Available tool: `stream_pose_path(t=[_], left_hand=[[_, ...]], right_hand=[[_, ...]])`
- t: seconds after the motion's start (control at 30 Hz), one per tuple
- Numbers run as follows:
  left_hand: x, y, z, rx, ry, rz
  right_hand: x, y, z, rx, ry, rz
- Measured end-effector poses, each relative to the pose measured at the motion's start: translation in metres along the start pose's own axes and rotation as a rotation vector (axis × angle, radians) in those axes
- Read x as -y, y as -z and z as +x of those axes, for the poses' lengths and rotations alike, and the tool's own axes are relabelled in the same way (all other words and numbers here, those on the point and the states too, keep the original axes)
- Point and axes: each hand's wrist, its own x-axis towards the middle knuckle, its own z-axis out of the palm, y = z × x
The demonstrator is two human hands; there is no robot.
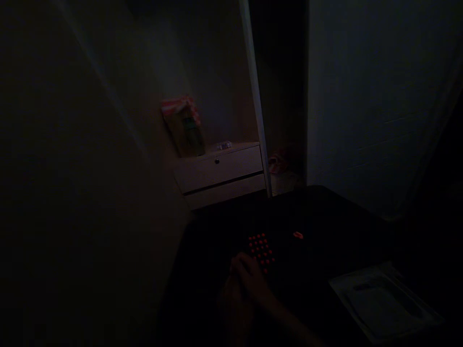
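The picture is very dark. My right hand has its fingers curled and meets my left hand low in the middle of the view, over a black table. Both hands look closed against each other; anything between their fingers is too dark to make out. Just beyond my right hand lie small red dots in rows, partly covered by the hand. Farther right on the table is a small red piece, apart from the dots.
A flat, pale plastic packet lies at the table's right side. Behind the table stands a drawer unit in an open cupboard, with a red-topped box or bag and a small shiny item on it. A pale door stands at right.
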Motion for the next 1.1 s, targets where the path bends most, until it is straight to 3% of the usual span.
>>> stream_pose_path(t=[1.1], left_hand=[[-0.0014,0.0008,-0.0007,0.015,-0.008,0.003]], right_hand=[[0.0008,0.0003,-0.0005,0.005,0.014,-0.001]])
